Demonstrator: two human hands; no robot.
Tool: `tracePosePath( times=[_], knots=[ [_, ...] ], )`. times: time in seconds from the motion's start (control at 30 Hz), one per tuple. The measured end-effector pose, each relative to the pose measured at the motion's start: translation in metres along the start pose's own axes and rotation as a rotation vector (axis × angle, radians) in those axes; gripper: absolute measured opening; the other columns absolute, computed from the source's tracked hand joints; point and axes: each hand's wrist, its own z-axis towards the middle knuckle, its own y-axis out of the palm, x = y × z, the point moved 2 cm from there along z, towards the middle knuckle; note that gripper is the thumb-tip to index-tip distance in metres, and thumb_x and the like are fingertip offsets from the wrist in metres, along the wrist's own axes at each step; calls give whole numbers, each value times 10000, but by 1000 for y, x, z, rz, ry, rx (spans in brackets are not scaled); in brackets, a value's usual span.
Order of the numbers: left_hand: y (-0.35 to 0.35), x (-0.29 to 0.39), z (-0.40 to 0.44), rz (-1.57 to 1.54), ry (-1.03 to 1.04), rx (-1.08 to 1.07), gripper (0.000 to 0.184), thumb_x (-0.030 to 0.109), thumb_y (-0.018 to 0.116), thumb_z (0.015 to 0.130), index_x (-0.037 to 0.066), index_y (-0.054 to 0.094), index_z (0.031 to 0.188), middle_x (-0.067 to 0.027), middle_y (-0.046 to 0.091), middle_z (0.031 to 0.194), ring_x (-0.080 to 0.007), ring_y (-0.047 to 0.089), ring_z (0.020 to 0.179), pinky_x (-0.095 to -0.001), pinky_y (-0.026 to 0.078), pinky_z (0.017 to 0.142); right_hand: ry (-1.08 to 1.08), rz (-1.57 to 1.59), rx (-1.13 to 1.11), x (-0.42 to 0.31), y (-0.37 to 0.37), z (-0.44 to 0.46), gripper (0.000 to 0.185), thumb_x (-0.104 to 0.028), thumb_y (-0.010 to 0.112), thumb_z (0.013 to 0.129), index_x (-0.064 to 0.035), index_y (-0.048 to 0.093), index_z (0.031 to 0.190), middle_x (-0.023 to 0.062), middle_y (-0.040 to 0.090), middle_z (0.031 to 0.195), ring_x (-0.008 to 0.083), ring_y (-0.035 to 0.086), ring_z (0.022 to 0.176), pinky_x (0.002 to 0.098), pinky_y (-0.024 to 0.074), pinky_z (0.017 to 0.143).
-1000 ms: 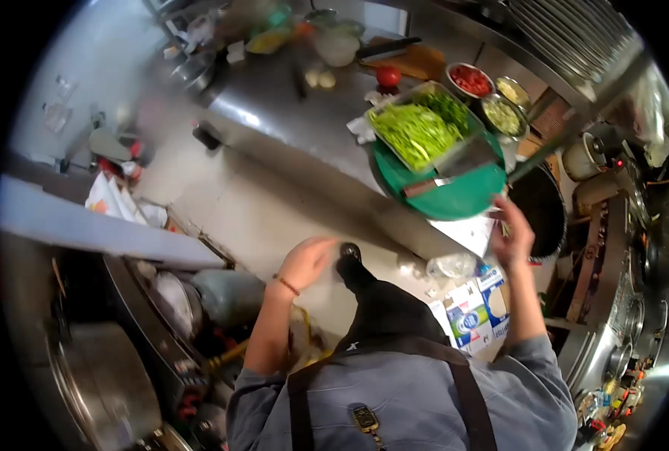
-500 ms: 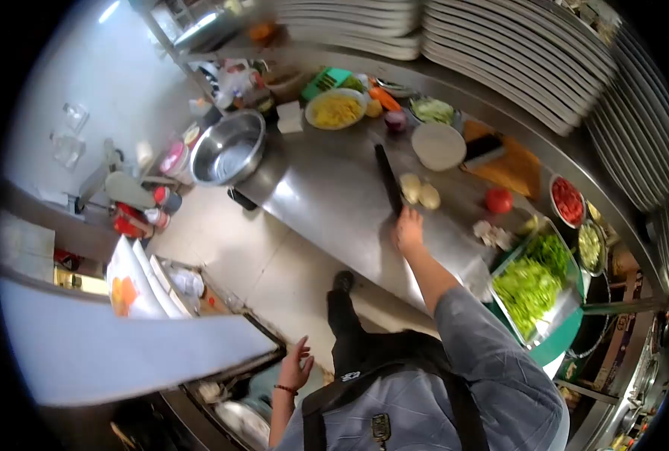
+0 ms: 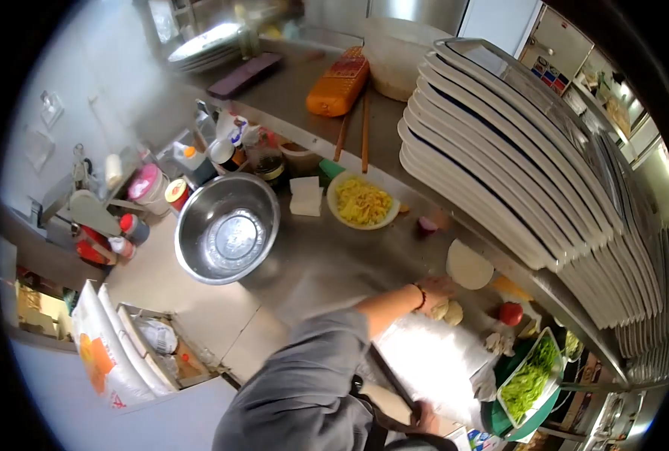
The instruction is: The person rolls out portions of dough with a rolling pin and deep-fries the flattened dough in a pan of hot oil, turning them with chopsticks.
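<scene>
My left hand [image 3: 437, 289], with a beaded bracelet at the wrist, reaches across the steel counter. It is just above the pale, peeled potatoes [image 3: 451, 313] and beside a white bowl [image 3: 468, 266]. Its fingers are blurred, so I cannot make out their grip or whether they touch a potato. Low in the view, my right hand [image 3: 427, 418] is closed around one end of a long dark knife [image 3: 391, 376], which lies slantwise near the counter's front edge. A tomato [image 3: 510, 313] sits right of the potatoes.
A large steel basin [image 3: 227, 229] stands at the left, with a plate of yellow shreds [image 3: 362, 203] behind the counter's middle. Stacked white plates [image 3: 499, 150] crowd the shelf overhead. A tray of greens [image 3: 531, 379] is at the lower right.
My left hand has come up from beside my body to the potatoes. My right hand has drawn the knife back toward me. The view has turned, showing more of the shelf.
</scene>
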Motion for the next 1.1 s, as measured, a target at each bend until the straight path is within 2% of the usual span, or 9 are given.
tracePosePath(
  times=[0.1,0.23,0.37,0.47,0.63,0.73,0.87,1.0,1.1],
  knots=[
    [15,16,32,188,-172,-147,629,222,747,716,139,523,1297,-176,454,1369,-345,464,1246,-430,405,1036,303,219,-282,77,60,-49,531,-296,815,630,-9,615,1030,143,644,882,291,637,824,383,499,722],
    [88,-3,33,-641,-180,74,316,362,463,922,165,689,1022,-80,677,1083,-254,618,1018,-384,481,859,301,91,-2,-7,35,-77,285,-89,568,845,-40,532,1123,204,587,948,394,593,811,471,476,664],
    [65,7,-11,-433,-369,231,257,79,609,785,97,613,1041,-159,642,972,-340,601,943,-422,491,825,278,215,137,-50,-3,-65,370,-17,547,819,-50,469,1180,242,549,951,469,549,823,497,473,681],
    [42,13,-66,-443,-187,463,462,171,657,787,167,561,1239,-139,567,1235,-319,502,1181,-445,412,983,320,226,126,-42,-13,-64,427,33,590,775,-38,478,1181,209,545,929,419,569,833,445,476,713],
    [28,0,-131,106,-81,-99,687,385,688,788,144,441,1382,-121,328,1492,-308,252,1400,-530,148,1133,324,240,90,-30,-33,-68,441,48,594,767,-16,472,1185,224,548,972,432,569,853,438,481,722],
    [32,5,-101,-17,-343,473,663,367,643,834,104,417,1399,-116,334,1495,-324,250,1401,-495,184,1141,344,189,0,-24,-48,-77,436,58,589,745,-13,484,1163,220,554,977,424,567,879,441,476,741],
    [81,4,-79,192,-401,266,612,287,622,857,84,416,1396,-123,348,1487,-308,256,1401,-487,212,1136,282,81,-52,-17,-55,-81,420,55,597,730,-11,508,1135,205,557,965,413,573,868,437,476,728],
    [59,0,-103,-491,-179,155,563,269,573,894,136,404,1415,-105,260,1531,-261,239,1414,-493,218,1133,293,121,-38,-29,-55,-83,414,47,608,736,-8,507,1134,200,559,958,400,574,850,427,482,715],
    [46,28,-127,93,-98,-73,555,284,580,894,189,414,1415,-91,275,1527,-239,241,1416,-483,183,1144,276,138,-43,-29,-45,-77,404,47,608,740,-6,509,1129,199,562,957,397,578,851,423,485,718]
  ],
)
